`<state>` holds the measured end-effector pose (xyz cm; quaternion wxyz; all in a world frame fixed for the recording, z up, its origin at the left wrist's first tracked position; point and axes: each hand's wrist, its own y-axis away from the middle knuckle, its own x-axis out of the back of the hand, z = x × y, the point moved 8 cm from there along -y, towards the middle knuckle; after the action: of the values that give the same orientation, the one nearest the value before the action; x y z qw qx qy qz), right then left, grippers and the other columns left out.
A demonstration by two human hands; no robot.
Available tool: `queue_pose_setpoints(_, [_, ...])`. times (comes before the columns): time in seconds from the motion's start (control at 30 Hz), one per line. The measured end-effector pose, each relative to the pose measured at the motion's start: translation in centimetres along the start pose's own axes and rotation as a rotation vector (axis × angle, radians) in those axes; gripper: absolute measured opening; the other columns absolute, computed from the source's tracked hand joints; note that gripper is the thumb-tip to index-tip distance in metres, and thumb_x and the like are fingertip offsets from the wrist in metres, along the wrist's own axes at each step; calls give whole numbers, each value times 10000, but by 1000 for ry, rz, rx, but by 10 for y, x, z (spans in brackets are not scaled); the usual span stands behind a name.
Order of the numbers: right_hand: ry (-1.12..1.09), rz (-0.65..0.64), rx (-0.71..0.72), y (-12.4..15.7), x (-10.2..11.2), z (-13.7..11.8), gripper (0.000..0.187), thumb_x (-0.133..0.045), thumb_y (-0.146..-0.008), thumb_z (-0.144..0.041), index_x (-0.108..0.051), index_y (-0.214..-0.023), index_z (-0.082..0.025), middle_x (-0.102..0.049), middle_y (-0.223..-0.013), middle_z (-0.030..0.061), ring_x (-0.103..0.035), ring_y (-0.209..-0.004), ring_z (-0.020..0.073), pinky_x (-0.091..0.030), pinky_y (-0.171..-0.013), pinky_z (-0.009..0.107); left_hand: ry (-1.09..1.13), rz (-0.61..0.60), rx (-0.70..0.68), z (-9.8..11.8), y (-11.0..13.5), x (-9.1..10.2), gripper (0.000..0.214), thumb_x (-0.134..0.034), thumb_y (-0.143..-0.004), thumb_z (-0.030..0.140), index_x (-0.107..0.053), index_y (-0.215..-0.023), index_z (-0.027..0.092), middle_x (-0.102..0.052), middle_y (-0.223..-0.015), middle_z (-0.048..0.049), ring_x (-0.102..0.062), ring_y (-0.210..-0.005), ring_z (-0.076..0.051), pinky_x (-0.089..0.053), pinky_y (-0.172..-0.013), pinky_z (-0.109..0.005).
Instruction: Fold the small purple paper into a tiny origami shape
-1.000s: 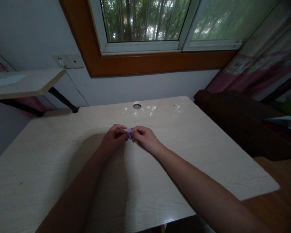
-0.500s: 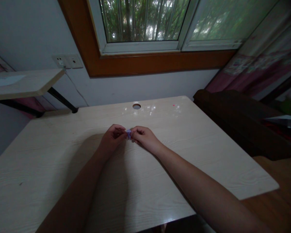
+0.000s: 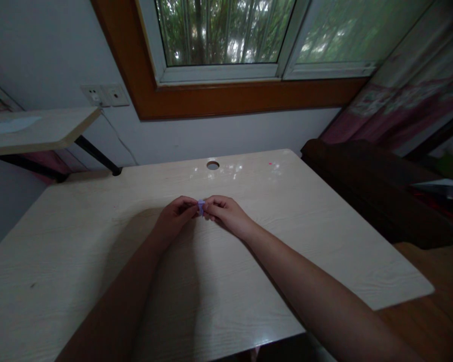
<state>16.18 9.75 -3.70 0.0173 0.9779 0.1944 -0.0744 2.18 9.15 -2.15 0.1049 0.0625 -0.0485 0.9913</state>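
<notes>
Between my two hands is a small purple piece [image 3: 201, 206], too small to name; it could be folded paper or plastic. My left hand [image 3: 176, 214] pinches its left side between thumb and fingers. From the other side my right hand [image 3: 225, 211] grips it the same way, fingertips close to those of the left. Both hands are just over the pale wood-grain table [image 3: 287, 261]. The fingers cover much of the piece, so its full shape is hidden.
A round cable hole [image 3: 213, 165] sits near the table's back edge, with a tiny pink speck [image 3: 270, 163] to its right. On the left a raised shelf [image 3: 41, 131] stands on black legs. Dark brown furniture [image 3: 370, 191] adjoins the right side, below a curtain.
The fingers of my left hand have closed in a little around the purple piece, which has shifted or turned slightly. My right hand has hardly moved.
</notes>
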Motion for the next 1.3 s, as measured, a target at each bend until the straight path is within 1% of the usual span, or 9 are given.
queue_pose_setpoints(0.13, [45,-1,1,1,-1,-2,202,-672,-782,-363,-659,-759,-163,-638,-679,7,-497,-577,100,-362,-568,239,-10,-20,17,4,1,-1,195,-693,-799,365,-669,-843,177,-725,-811,-34,-671,-783,-176,-539,-756,-303])
queue_pose_setpoints(0.33, [56,-4,14,-1,0,0,165,-665,-780,-329,-668,-766,-165,-644,-678,8,-500,-567,98,-369,-562,237,-9,-39,33,2,0,-2,175,-696,-780,338,-668,-838,175,-710,-790,-19,-655,-759,-166,-517,-754,-295])
queue_pose_setpoints(0.47, [130,-3,25,-1,0,2,163,-647,-803,-327,-672,-797,-166,-641,-674,7,-521,-576,103,-388,-565,235,-58,-30,35,1,0,-1,166,-679,-777,331,-658,-832,177,-701,-794,-16,-642,-762,-165,-496,-737,-281])
queue_pose_setpoints(0.53, [184,13,52,0,-1,0,181,-637,-823,-343,-676,-848,-169,-636,-676,4,-529,-580,106,-395,-559,233,-116,-23,27,1,0,1,159,-664,-784,330,-651,-819,175,-684,-774,-9,-625,-743,-159,-479,-719,-271])
queue_pose_setpoints(0.7, [223,124,134,6,2,-12,268,-680,-813,-366,-665,-1012,-187,-626,-699,-8,-517,-546,100,-378,-500,217,-240,-28,16,0,-1,1,149,-625,-788,329,-637,-790,181,-659,-728,4,-600,-705,-158,-456,-691,-264])
queue_pose_setpoints(0.9, [279,117,225,10,1,-18,146,-656,-845,-310,-688,-922,-190,-582,-685,-16,-518,-528,89,-388,-500,219,-276,-37,8,1,0,-1,167,-631,-784,351,-643,-808,186,-667,-732,4,-605,-707,-163,-459,-684,-265])
queue_pose_setpoints(1.07, [230,135,179,8,4,-13,156,-665,-842,-323,-662,-927,-193,-510,-546,-55,-487,-477,94,-360,-479,215,-248,-24,3,-1,0,0,183,-636,-814,373,-640,-830,190,-662,-725,10,-610,-696,-156,-464,-677,-262])
queue_pose_setpoints(1.17, [203,137,170,8,3,-13,175,-673,-837,-341,-648,-926,-192,-503,-536,-62,-472,-472,92,-355,-482,216,-236,6,2,-3,-1,3,175,-663,-804,360,-616,-812,192,-640,-702,21,-598,-665,-141,-459,-648,-249])
queue_pose_setpoints(1.3, [171,132,176,9,2,-13,176,-669,-846,-351,-636,-925,-196,-498,-547,-64,-464,-479,91,-347,-486,219,-194,63,27,-4,-1,6,241,-695,-787,393,-555,-777,197,-585,-633,47,-570,-581,-123,-438,-569,-231])
